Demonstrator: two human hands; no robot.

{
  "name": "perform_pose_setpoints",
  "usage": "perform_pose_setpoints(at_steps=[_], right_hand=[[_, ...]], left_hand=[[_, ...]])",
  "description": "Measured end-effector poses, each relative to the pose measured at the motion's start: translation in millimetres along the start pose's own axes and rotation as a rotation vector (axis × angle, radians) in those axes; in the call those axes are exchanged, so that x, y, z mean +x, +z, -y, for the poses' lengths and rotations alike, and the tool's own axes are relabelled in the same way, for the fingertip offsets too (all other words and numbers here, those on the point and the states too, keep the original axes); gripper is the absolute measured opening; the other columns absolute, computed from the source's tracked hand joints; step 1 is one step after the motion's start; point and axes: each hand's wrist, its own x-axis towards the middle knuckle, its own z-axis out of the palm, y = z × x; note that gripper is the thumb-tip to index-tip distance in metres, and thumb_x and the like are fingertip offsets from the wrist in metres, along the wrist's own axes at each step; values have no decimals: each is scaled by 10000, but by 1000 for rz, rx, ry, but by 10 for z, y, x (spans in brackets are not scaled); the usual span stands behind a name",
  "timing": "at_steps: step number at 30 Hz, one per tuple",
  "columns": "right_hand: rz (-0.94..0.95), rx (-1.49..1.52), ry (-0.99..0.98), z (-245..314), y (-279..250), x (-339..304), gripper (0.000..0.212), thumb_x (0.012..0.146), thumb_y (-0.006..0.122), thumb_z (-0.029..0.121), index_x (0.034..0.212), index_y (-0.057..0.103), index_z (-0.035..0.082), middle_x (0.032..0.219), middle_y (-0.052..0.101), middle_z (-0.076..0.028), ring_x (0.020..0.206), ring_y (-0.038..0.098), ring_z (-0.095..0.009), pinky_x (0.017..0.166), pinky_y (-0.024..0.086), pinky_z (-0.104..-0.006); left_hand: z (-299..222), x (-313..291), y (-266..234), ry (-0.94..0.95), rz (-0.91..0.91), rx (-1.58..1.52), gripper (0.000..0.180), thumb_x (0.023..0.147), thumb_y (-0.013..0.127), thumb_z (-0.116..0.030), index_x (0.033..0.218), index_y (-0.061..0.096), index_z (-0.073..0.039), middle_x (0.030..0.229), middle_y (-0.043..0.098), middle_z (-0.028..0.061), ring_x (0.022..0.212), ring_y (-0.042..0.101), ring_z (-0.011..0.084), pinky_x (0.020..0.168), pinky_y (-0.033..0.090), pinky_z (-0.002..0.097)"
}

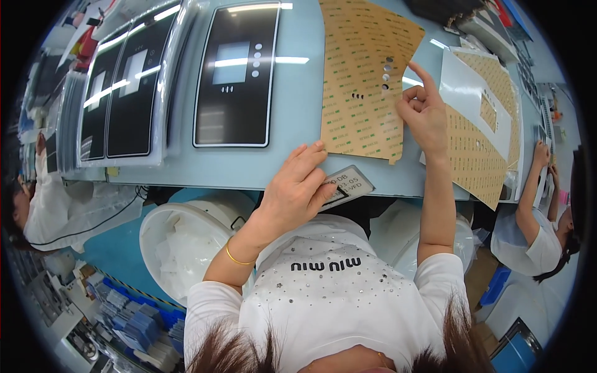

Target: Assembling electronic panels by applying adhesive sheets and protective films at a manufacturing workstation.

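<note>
Tan sheet lies under two bare hands at the table's edge

At the far left, a co-worker [48, 202] in white leans beside the table [298, 102]. Next come black panels in clear film [134, 102], side by side and glossy under the lights. A single black panel [214, 118] lies to their right, with a pale window, a column of four round spots and three small marks. Below the table edge stands a white bin [153, 231] with crumpled clear plastic [177, 252] inside.

The left hand [292, 194], a gold bangle [239, 256] at its wrist, reaches over the table edge. Its fingers are loosely extended, the tips by the sheet's lower left corner; the thumb stands apart, over a grey printed plate [357, 181] — whether it has hold of the plate, I cannot tell.

The tan sheet [354, 56], pierced by a row of round holes, lies on the table in front of the person. At its right edge is the right hand [425, 115]: index finger extended, thumb and other fingers bent close together — whether they pinch the edge, I cannot tell.

Further right lie more tan sheets [463, 133] with a white sheet [457, 81], then another co-worker [519, 239].
</note>
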Motion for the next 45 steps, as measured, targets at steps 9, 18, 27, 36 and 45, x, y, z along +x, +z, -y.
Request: perform_pose_setpoints(at_steps=[9,18,27,36,45], right_hand=[[-4,46,53,48,22,34,641,768,553,-30,1378,384,68,697,492,26,563,441,-4,527,359,-157],[-66,-247,-11,124,85,69,684,734,565,1,1379,401,157,625,478,4,534,458,-51,545,409,-210],[-82,-258,-60,7,78,91,656,733,591,27,1355,424,149,609,495,-18,558,499,-97,575,443,-250],[-61,-191,-60,6,81,83,635,746,599,40,1350,435,146,624,519,-12,545,494,-78,567,443,-245],[-65,-207,-93,-66,66,99,631,748,608,54,1348,440,156,618,510,-8,533,490,-75,553,440,-241]], left_hand=[[-7,-6,-12,-7,22,-13,200,751,702,-101,738,543,20,1068,563,170,1126,536,342,964,426,486],[73,-108,-106,-179,75,-322,91,832,636,-65,857,581,5,1086,583,126,999,585,241,960,427,409],[52,517,-783,254,64,87,161,811,600,-20,960,602,-83,954,649,41,944,606,173,936,448,376],[272,1130,-357,555,469,35,195,704,619,17,882,609,-63,848,630,45,886,598,201,1026,361,455],[347,859,-837,460,618,72,214,720,601,71,903,618,-41,897,644,69,882,614,208,1036,380,448]])
